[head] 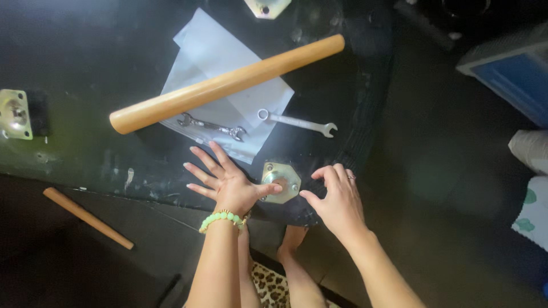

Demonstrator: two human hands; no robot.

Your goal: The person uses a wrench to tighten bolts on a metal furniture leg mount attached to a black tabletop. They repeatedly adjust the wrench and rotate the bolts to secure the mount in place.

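Our left hand (228, 185) lies flat, fingers spread, thumb touching the octagonal metal plate (281, 181); our right hand (337, 199) hovers beside it, fingers curled apart.

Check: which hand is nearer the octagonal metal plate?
Left. Left hand has its thumb on the octagonal metal plate; right hand is just beside its right edge.

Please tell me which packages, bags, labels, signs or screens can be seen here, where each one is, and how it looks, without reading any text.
Clear plastic bag: flat on the black table, under the long wooden leg, holding a small wrench.
White paper sheet: under the same leg, rectangular, seemingly blank.
Blue and white box: upper right edge, only partly in view.
No labels, signs or screens are visible.
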